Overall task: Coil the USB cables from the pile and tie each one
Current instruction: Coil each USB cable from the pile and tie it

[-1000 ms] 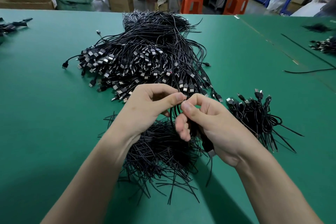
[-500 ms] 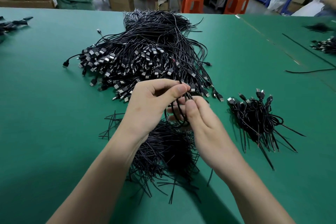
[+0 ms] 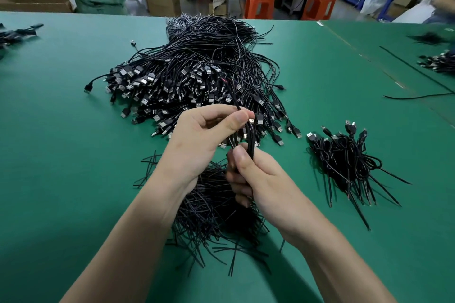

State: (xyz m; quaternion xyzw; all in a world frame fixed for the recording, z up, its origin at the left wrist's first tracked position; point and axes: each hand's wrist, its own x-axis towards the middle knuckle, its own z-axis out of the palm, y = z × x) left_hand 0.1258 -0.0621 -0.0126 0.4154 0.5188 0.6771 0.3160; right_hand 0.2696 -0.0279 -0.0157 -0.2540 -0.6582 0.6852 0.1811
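Observation:
A big pile of black USB cables [image 3: 197,74] lies on the green table [image 3: 61,155] ahead of me. Between my hands is one black USB cable [image 3: 250,138], gathered into loops. My right hand [image 3: 256,179] grips the looped part in its curled fingers, thumb on top. My left hand [image 3: 204,140] pinches the cable's upper strand between thumb and forefinger, just above the right hand. A free end of that cable rises up toward the pile. Under my wrists lies a heap of short black tie wires [image 3: 216,211]. Coiled, tied cables [image 3: 349,162] sit in a small pile to the right.
More black cables lie at the far right [image 3: 438,64] and far left [image 3: 17,32] of the table, and a single loose cable [image 3: 418,97] runs along the right side. Beyond the table's far edge stand orange stools [image 3: 261,7], cardboard boxes [image 3: 162,2] and a seated person.
My hands have risen slightly and drawn closer. The right hand turned upright and closed round the loops; the left hand now pinches the strand above it.

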